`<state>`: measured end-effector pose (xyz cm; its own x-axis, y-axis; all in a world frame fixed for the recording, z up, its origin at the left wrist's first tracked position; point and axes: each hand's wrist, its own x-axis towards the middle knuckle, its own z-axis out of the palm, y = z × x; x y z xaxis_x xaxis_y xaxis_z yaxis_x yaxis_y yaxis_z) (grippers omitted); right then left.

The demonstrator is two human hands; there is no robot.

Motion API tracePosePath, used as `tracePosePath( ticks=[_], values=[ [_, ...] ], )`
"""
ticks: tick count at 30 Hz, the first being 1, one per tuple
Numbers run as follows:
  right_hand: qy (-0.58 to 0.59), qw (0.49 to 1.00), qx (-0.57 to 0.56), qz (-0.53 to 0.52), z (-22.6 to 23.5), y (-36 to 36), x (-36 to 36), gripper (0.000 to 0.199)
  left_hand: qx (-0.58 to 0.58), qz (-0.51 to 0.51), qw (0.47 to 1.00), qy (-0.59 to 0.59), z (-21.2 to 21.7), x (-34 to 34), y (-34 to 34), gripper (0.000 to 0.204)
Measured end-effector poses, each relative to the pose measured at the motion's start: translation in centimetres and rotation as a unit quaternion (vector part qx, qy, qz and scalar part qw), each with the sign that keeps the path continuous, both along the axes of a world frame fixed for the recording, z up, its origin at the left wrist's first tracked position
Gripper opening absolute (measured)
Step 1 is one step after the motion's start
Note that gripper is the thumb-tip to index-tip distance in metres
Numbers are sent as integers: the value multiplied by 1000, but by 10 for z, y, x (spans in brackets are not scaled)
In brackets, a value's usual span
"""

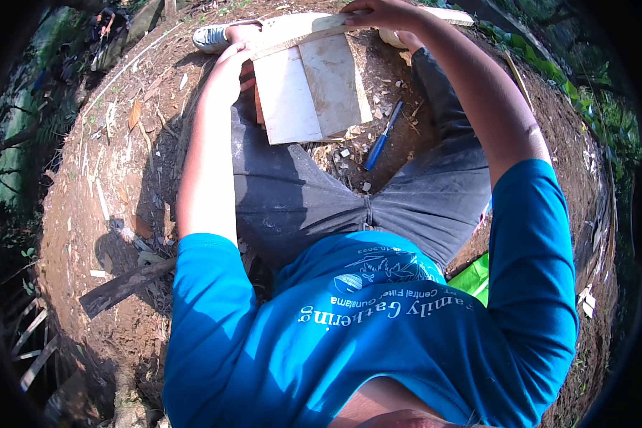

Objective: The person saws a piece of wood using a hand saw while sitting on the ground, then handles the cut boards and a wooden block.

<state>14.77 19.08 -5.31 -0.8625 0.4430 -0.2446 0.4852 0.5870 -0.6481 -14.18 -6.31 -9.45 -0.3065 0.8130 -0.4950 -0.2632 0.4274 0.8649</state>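
A long, pale wooden strip [303, 34] lies crosswise over the far edge of two flat wooden boards. My left hand [230, 73] grips its left end, with the thumb along the top and the fingers partly hidden beneath. Farther right, my right hand [379, 13] is closed over the same strip, which runs on past it. Under the strip, a lighter board [285, 103] and a browner board [335, 85] sit side by side between my legs. A slim tool with a blue handle [376, 152] rests on the ground to the right of the boards.
Wood chips [344, 153] are scattered on the soil around the boards. A dark piece of timber [125, 287] lies at the left. Something bright green [472, 279] shows beside my right hip. A shoe [210, 38] is at the far left, and plants border the ground.
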Motion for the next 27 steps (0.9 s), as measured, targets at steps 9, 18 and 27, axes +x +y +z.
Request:
tracePosePath(
  ticks=[9,18,27],
  values=[
    [-29,999,24,35,7,-2,-17,55,-175,-239,947,120,23,-73,31,69],
    [114,888,443,-39,-17,-48,-14,46,-192,-344,891,226,62,-57,61,69],
    [330,849,84,-405,-10,-163,8,16,-143,-353,869,317,56,-46,69,68]
  ],
)
